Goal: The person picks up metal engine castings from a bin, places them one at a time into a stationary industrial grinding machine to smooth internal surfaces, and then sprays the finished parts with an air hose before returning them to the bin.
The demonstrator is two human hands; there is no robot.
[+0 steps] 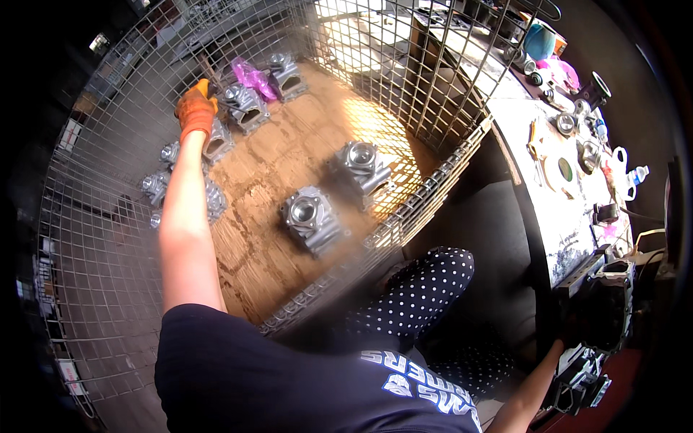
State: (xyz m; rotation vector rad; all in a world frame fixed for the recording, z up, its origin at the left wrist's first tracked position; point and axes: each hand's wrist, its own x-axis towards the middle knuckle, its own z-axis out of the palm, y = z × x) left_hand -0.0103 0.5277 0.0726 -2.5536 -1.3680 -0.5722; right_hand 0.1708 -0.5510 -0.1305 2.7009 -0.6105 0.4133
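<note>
My left hand (pixel 196 108), in an orange glove, reaches to the far left of a wire mesh basket (pixel 455 169). Its fingers look curled, but what they hold, if anything, is hidden. Beside the glove sits a silver metal casting (pixel 218 141); another casting (pixel 244 107) stands just right of it. Down at the lower right, my right hand (pixel 561 341) is by a dark, open metal housing (pixel 610 296), above a second silver housing (pixel 577 379). Shadow and the parts hide its fingers.
Brown cardboard (pixel 253 238) lines the basket floor. Two round-mouthed castings, a nearer one (pixel 309 216) and a farther one (pixel 364 164), stand there; several more lie under my left forearm. Pink plastic (pixel 253 78) lies at the back. A cluttered workbench (pixel 516 123) curves along the right.
</note>
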